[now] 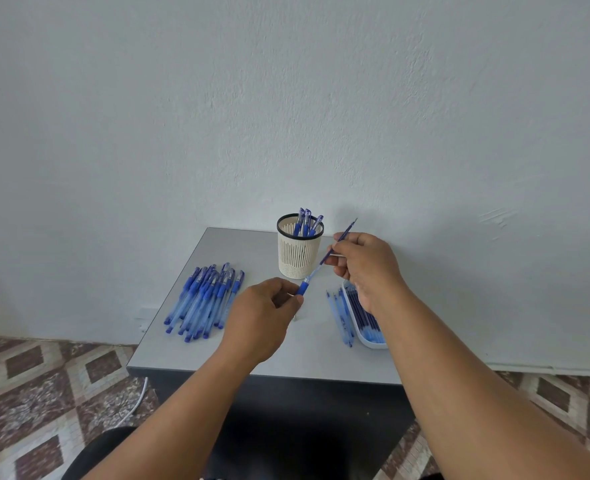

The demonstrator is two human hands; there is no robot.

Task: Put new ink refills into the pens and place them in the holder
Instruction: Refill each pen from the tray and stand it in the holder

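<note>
My left hand (265, 313) pinches the blue grip end of a pen barrel (305, 285) above the middle of the grey table (217, 355). My right hand (362, 265) pinches a thin blue refill (347, 232) whose lower part sits inside that barrel; its tip points up and right. Behind stands a cream slotted holder (298, 252) with three capped blue pens in it. Left of my hands lies a heap of several blue pens (203, 299). A white tray (368, 339) of refills sits under my right wrist, partly hidden.
A few loose clear refills (338, 317) lie just left of the tray. The table stands against a white wall, with patterned floor tiles on both sides. A white cable (137, 401) trails on the floor at the left. A dark trouser leg shows at the bottom.
</note>
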